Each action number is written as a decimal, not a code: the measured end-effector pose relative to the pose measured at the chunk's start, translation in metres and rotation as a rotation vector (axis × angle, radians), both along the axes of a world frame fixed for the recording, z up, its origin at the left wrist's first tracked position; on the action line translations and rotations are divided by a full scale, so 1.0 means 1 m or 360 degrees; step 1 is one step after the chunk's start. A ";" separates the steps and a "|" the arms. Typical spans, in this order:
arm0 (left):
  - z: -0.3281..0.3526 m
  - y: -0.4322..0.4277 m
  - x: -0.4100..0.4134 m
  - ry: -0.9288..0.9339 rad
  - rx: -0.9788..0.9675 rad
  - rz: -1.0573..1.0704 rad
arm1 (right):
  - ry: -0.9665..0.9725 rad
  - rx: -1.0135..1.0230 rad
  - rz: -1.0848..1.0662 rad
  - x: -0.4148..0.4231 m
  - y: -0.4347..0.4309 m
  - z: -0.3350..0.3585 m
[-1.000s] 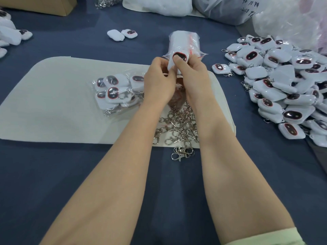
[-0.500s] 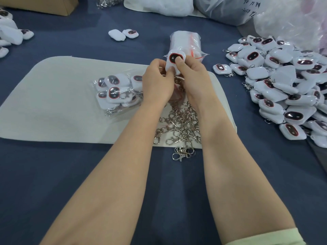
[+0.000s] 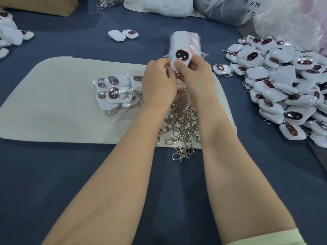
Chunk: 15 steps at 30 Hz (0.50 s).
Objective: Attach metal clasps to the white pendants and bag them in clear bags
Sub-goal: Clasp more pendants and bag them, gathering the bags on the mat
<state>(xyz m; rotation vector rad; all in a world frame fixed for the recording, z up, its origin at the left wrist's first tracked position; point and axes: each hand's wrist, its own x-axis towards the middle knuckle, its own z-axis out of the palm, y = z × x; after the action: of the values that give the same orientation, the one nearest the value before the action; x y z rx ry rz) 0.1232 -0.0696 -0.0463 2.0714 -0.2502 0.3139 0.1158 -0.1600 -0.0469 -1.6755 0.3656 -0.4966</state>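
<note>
Both hands meet over the back edge of the pale mat (image 3: 53,106). My right hand (image 3: 195,80) pinches a white pendant (image 3: 182,56) with a dark, red-rimmed oval face turned up. My left hand (image 3: 159,84) grips the pendant's near end with curled fingers; what else it holds is hidden. Loose metal clasps (image 3: 182,128) lie heaped on the mat between my forearms. Bagged pendants (image 3: 116,91) rest in clear bags left of my left hand. A stack of clear bags (image 3: 184,42) lies just behind the held pendant.
A large heap of white pendants (image 3: 283,82) covers the table at the right. Two loose pendants (image 3: 123,34) lie at the back centre, more pendants (image 3: 10,34) at the far left. A cardboard box (image 3: 39,5) and plastic sacks (image 3: 230,9) line the back.
The pendant has risen and turned between my fingers, so its dark face now shows fully upward. Both hands stayed in place over the mat's back edge.
</note>
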 end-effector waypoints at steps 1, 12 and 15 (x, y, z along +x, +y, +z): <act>-0.001 0.000 0.000 -0.0084 0.0143 0.0060 | -0.0022 0.0063 -0.0044 0.000 -0.001 0.001; -0.007 0.000 -0.001 0.0006 0.0836 0.0069 | -0.0222 0.0500 -0.0286 0.002 -0.005 0.010; -0.005 0.002 0.000 0.0101 0.0727 0.0012 | -0.0252 0.0533 -0.0230 0.001 -0.001 0.012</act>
<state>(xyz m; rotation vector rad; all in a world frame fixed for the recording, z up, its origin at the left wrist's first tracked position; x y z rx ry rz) 0.1236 -0.0679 -0.0509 2.5280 -0.2962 0.2071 0.1172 -0.1612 -0.0344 -1.2833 0.4304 -0.6339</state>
